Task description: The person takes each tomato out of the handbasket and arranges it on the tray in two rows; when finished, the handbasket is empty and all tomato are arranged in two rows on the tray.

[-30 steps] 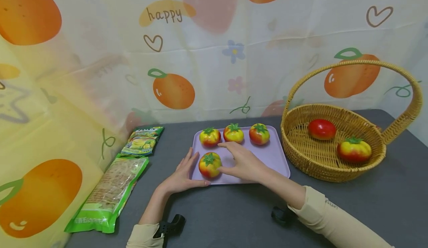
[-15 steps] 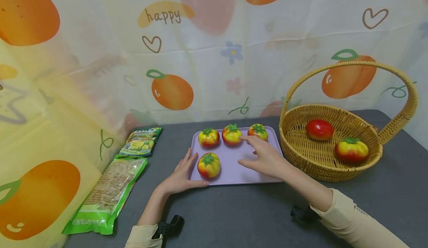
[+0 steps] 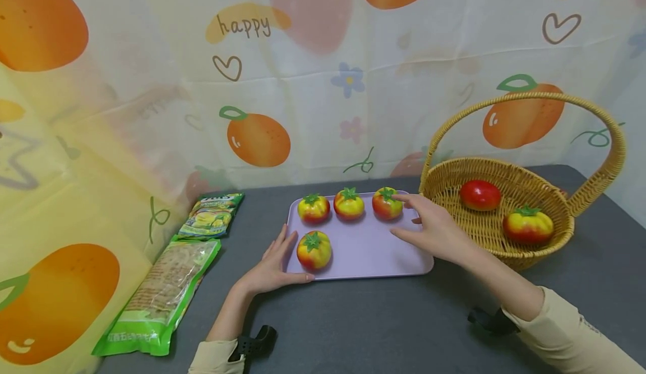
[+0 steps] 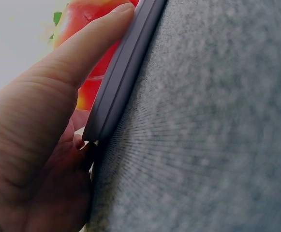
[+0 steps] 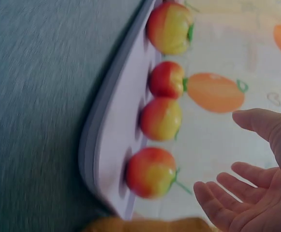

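A lilac tray (image 3: pixel 373 253) carries red-and-yellow toy tomatoes with green tops. One tomato (image 3: pixel 314 250) sits at its front left; three others, including the middle one (image 3: pixel 349 204), form a row along the back. My left hand (image 3: pixel 270 264) rests against the tray's front left corner, thumb along the front rim and fingers spread up the left side. In the left wrist view the thumb (image 4: pixel 94 46) lies against the rim. Over the tray's right end hovers my right hand (image 3: pixel 436 228), fingers parted and holding nothing, close to the rightmost back tomato (image 3: pixel 387 203).
To the right stands a wicker basket (image 3: pixel 466 234) with a tall handle, holding a smooth red fruit (image 3: pixel 480 195) and another tomato (image 3: pixel 528 226). Two packets, one small (image 3: pixel 212 215) and one long green-edged (image 3: pixel 164 295), lie at left. A printed cloth (image 3: pixel 313 99) hangs behind the table.
My right hand has moved away from the front left tomato, rightward across the tray to its right end. The left hand stays at the corner. The tomatoes keep their places.
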